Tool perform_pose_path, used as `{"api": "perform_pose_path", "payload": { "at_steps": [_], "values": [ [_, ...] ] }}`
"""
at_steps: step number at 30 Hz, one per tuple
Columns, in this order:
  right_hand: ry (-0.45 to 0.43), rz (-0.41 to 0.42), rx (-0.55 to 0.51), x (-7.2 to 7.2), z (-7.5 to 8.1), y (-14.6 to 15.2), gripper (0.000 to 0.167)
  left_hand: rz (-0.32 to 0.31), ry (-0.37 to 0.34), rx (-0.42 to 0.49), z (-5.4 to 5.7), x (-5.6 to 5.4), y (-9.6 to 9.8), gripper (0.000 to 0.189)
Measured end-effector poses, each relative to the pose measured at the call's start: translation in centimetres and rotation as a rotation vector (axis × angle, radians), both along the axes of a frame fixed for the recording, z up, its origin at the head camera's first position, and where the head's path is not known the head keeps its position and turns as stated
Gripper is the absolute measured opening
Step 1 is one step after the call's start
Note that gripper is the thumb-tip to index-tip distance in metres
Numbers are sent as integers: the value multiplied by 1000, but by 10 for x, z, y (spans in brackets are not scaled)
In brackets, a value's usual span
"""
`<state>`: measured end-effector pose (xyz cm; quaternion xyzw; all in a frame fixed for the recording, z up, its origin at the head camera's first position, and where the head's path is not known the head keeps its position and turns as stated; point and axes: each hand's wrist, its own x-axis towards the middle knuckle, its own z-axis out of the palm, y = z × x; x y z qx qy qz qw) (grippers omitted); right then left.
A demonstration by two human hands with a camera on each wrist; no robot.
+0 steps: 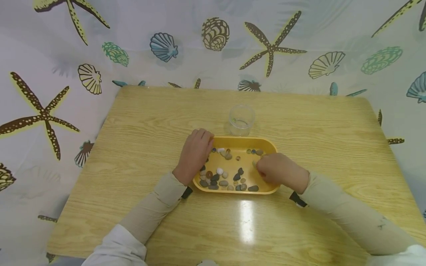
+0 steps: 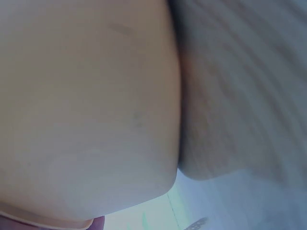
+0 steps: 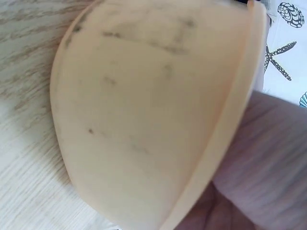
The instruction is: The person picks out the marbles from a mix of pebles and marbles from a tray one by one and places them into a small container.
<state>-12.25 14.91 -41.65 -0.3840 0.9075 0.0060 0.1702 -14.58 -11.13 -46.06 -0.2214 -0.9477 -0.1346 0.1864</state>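
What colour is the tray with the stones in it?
The tray is yellow, leaning towards orange; the head view shows it best.

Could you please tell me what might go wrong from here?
The clear cup stands right behind the yellow tray, so a nudge of the tray might tip it. With the right hand in among loose stones and marbles, small pieces could perhaps get flicked out.

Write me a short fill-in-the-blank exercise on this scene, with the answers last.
1. The tray that holds the stones is coloured ____.
2. The person's ____ hand is at the tray's right end.
3. The curtain is printed with shells and ____.
4. From the person, the clear cup stands on the tray's ____ side.

Answers: yellow; right; starfish; far.
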Motion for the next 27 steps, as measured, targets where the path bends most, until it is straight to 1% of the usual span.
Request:
{"api": "perform_pose_path", "payload": {
  "at_steps": [4, 13, 17, 22, 24, 27],
  "values": [
    [46, 23, 6, 3, 2, -2, 46, -4, 6, -2, 1, 0, 0, 13],
    [97, 35, 20, 8, 4, -4, 37, -5, 0, 11, 2, 0, 0, 13],
    [66, 32, 30, 8, 4, -5, 34, 0, -8, 8, 1, 0, 0, 13],
    [-17, 8, 27, 4, 3, -5, 28, 4, -16, 12, 0, 0, 0, 13],
    [-41, 1, 11, 1, 3, -5, 25, 4, -18, 18, 0, -1, 0, 13],
    [-54, 0, -31, -3, 2, -4, 23, 6, -20, 19, 1, 0, 0, 13]
  ]
}}
